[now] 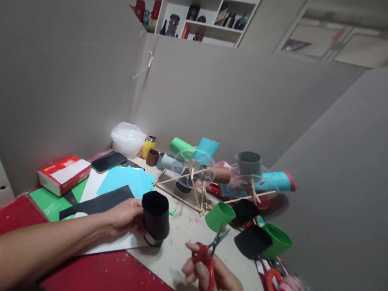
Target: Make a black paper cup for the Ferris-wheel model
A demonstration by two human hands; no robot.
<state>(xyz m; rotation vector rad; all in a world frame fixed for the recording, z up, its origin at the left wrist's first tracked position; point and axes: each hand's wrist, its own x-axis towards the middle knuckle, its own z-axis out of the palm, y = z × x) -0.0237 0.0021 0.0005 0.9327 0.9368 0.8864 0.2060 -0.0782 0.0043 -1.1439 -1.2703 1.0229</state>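
My left hand is wrapped round a black paper cup that stands on the table, open end up. My right hand, low at the front, grips red-handled scissors with the blades pointing up and slightly parted. The scissor tips lie just below a green paper cup. Behind it stands a wooden stick frame with a clear plastic disc.
Black cups and another green cup lie at the right. Blue, black and green paper sheets, a tissue box, a phone, a white bag and paper rolls crowd the back. Grey partitions enclose the desk.
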